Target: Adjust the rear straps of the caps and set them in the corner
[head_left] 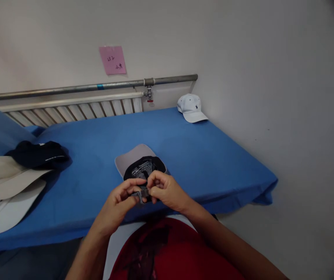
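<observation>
A grey baseball cap [135, 156] lies upside down near the front edge of the blue-covered table, its brim pointing away from me and its dark inside showing. Both hands are at the cap's back strap [144, 193], close to my body. My left hand [119, 200] pinches the strap's left part between thumb and fingers. Just to the right, my right hand [167, 188] grips the strap and its small buckle with thumb and forefinger. Fingers hide much of the fastening.
A white cap [190, 109] sits at the table's far right corner by the wall. Several caps, one of them beige [3, 175] and one dark navy [38, 153], are piled at the left. A radiator [97, 109] and pipe run behind the blue cloth [213, 163].
</observation>
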`<state>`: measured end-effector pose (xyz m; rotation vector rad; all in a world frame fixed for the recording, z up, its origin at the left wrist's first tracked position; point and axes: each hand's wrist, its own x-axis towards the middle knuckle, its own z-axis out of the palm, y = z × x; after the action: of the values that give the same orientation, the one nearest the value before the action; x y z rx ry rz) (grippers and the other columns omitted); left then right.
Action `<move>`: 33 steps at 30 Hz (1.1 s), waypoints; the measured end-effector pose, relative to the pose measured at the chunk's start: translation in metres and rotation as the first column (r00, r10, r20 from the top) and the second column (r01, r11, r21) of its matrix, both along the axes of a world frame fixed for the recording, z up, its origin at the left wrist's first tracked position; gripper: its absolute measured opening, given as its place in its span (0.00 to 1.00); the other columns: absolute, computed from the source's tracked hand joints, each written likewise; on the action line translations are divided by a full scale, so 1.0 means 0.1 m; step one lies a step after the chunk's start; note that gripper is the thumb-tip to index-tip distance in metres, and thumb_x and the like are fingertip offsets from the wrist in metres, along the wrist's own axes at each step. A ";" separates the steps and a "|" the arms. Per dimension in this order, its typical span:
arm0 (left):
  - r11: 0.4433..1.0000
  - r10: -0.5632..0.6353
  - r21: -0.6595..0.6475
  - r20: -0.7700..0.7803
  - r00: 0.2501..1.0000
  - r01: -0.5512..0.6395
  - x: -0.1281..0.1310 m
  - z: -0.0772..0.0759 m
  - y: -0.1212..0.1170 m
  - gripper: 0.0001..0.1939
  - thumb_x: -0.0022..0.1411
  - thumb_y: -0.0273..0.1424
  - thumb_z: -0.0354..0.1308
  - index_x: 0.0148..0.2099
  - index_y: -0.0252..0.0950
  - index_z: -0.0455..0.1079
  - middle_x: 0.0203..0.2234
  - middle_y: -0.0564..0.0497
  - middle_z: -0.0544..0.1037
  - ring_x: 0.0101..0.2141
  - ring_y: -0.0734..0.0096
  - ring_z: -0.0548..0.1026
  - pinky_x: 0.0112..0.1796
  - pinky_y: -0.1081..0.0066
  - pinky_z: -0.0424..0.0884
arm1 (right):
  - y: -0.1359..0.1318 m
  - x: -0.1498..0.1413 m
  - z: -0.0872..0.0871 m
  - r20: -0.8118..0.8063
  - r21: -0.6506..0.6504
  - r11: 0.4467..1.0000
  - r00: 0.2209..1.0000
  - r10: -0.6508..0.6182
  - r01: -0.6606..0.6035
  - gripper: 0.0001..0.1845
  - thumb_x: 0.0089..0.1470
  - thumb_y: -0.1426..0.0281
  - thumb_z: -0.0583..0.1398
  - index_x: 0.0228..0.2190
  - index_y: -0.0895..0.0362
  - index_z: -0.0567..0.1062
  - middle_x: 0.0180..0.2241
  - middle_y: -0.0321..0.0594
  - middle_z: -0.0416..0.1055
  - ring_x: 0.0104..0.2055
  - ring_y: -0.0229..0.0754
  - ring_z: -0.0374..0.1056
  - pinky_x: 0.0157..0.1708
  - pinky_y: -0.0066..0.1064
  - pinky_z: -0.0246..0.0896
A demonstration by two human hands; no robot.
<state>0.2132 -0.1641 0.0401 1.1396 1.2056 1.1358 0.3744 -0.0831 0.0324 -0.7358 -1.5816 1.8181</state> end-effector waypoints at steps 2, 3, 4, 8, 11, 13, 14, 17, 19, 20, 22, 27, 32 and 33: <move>1.000 0.021 -0.022 -0.022 1.000 -0.022 0.01 0.00 0.01 0.16 0.59 0.31 0.57 0.50 0.38 0.68 0.31 0.52 0.78 0.36 0.69 0.76 0.40 0.68 0.70 | -0.03 0.01 0.01 0.044 0.078 0.997 0.999 -0.012 0.009 0.06 0.42 0.77 0.56 0.26 0.56 0.68 0.20 0.28 0.66 0.20 0.30 0.62 0.21 0.23 0.57; 0.999 0.029 -0.032 -0.042 0.999 -0.030 0.02 0.02 0.01 0.15 0.60 0.32 0.57 0.50 0.38 0.68 0.31 0.52 0.78 0.35 0.70 0.76 0.40 0.68 0.69 | -0.05 0.02 0.02 0.070 0.126 0.992 0.997 -0.017 0.008 0.05 0.44 0.76 0.56 0.27 0.56 0.69 0.20 0.28 0.66 0.20 0.31 0.61 0.21 0.23 0.56; 0.998 0.035 -0.041 -0.067 0.997 -0.037 0.03 0.04 0.01 0.16 0.60 0.32 0.57 0.50 0.38 0.68 0.31 0.52 0.78 0.35 0.70 0.75 0.40 0.69 0.69 | -0.06 0.03 0.03 0.098 0.176 0.984 0.995 -0.023 0.006 0.04 0.45 0.75 0.57 0.27 0.56 0.70 0.20 0.29 0.66 0.21 0.31 0.61 0.22 0.23 0.55; 0.997 0.058 -0.048 -0.170 0.984 -0.067 0.08 0.11 0.00 0.17 0.58 0.33 0.58 0.50 0.37 0.67 0.29 0.54 0.75 0.32 0.71 0.73 0.36 0.70 0.68 | -0.08 0.07 0.07 0.213 0.311 0.949 0.977 -0.014 -0.054 0.03 0.45 0.75 0.60 0.26 0.56 0.70 0.20 0.29 0.65 0.22 0.31 0.58 0.21 0.23 0.52; 0.997 0.046 -0.045 -0.176 0.983 -0.055 0.08 0.12 -0.01 0.18 0.58 0.33 0.58 0.51 0.38 0.67 0.29 0.54 0.75 0.31 0.71 0.72 0.35 0.70 0.67 | -0.05 0.09 0.06 0.222 0.288 0.953 0.975 0.029 -0.094 0.02 0.47 0.75 0.59 0.26 0.56 0.71 0.22 0.30 0.66 0.23 0.31 0.59 0.22 0.24 0.52; 0.998 0.038 -0.051 -0.162 0.986 -0.047 0.06 0.10 -0.01 0.18 0.59 0.34 0.57 0.52 0.38 0.66 0.29 0.54 0.75 0.31 0.71 0.73 0.35 0.70 0.67 | -0.03 0.10 0.05 0.201 0.288 0.953 0.979 0.031 -0.089 0.02 0.49 0.74 0.59 0.26 0.56 0.72 0.22 0.30 0.67 0.23 0.32 0.61 0.23 0.24 0.53; 0.998 0.036 -0.054 -0.159 0.987 -0.045 0.05 0.10 0.00 0.18 0.59 0.34 0.57 0.52 0.38 0.66 0.29 0.54 0.75 0.31 0.72 0.73 0.35 0.70 0.67 | -0.03 0.11 0.05 0.197 0.306 0.948 0.980 0.027 -0.088 0.03 0.49 0.75 0.58 0.26 0.56 0.72 0.22 0.30 0.67 0.23 0.32 0.61 0.23 0.24 0.54; 0.998 0.018 -0.052 -0.183 0.983 -0.028 0.02 0.07 0.01 0.18 0.59 0.32 0.56 0.52 0.38 0.65 0.29 0.54 0.75 0.31 0.71 0.72 0.35 0.69 0.67 | -0.02 0.12 0.08 0.240 0.372 0.919 0.970 0.039 -0.129 0.05 0.48 0.77 0.58 0.26 0.56 0.72 0.20 0.29 0.65 0.23 0.31 0.60 0.23 0.24 0.53; 0.999 -0.001 -0.040 -0.213 0.977 -0.008 0.01 0.07 0.02 0.19 0.59 0.31 0.56 0.53 0.39 0.65 0.29 0.54 0.75 0.32 0.71 0.72 0.35 0.69 0.66 | -0.01 0.12 0.13 0.293 0.394 0.904 0.955 0.050 -0.168 0.05 0.47 0.78 0.58 0.26 0.56 0.72 0.20 0.29 0.65 0.23 0.31 0.59 0.22 0.23 0.52; 0.999 -0.011 -0.034 -0.232 0.973 0.003 0.01 0.07 0.02 0.19 0.59 0.31 0.55 0.53 0.39 0.65 0.29 0.54 0.75 0.32 0.71 0.72 0.35 0.69 0.66 | -0.01 0.12 0.15 0.318 0.395 0.900 0.946 0.058 -0.187 0.05 0.47 0.78 0.59 0.26 0.57 0.73 0.20 0.29 0.65 0.23 0.31 0.59 0.22 0.23 0.52; 1.000 -0.024 -0.022 -0.271 0.962 0.018 0.02 0.08 0.03 0.19 0.59 0.31 0.55 0.53 0.38 0.65 0.29 0.54 0.74 0.32 0.71 0.71 0.35 0.69 0.65 | 0.00 0.11 0.18 0.355 0.388 0.896 0.932 0.073 -0.218 0.04 0.46 0.77 0.59 0.26 0.57 0.73 0.20 0.29 0.65 0.23 0.31 0.59 0.22 0.22 0.51; 1.000 -0.004 -0.015 -0.274 0.962 0.000 0.01 0.08 0.03 0.18 0.57 0.33 0.57 0.51 0.37 0.66 0.26 0.55 0.72 0.29 0.72 0.69 0.33 0.70 0.63 | 0.00 0.06 0.12 0.342 0.426 0.884 0.939 0.038 -0.191 0.03 0.45 0.76 0.59 0.23 0.58 0.71 0.19 0.28 0.63 0.22 0.29 0.56 0.21 0.22 0.50; 0.997 0.024 -0.064 -0.153 0.988 -0.034 -0.05 0.04 0.04 0.18 0.56 0.32 0.58 0.50 0.37 0.67 0.26 0.54 0.75 0.30 0.72 0.71 0.35 0.70 0.64 | 0.02 0.05 -0.03 0.285 0.255 0.953 0.955 0.088 -0.164 0.04 0.44 0.77 0.57 0.23 0.57 0.68 0.16 0.27 0.60 0.18 0.30 0.57 0.19 0.22 0.49; 0.997 0.022 -0.075 -0.126 0.992 -0.031 -0.05 0.04 0.04 0.18 0.55 0.32 0.58 0.49 0.37 0.67 0.26 0.54 0.75 0.30 0.72 0.71 0.35 0.70 0.65 | 0.03 0.05 -0.05 0.273 0.184 0.969 0.956 0.109 -0.163 0.04 0.44 0.77 0.56 0.24 0.57 0.68 0.16 0.27 0.60 0.17 0.30 0.57 0.18 0.22 0.49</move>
<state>0.2082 -0.1599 0.0437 1.1535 1.3534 1.0413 0.3790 -0.0804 0.0271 -0.8116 -2.0030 1.6705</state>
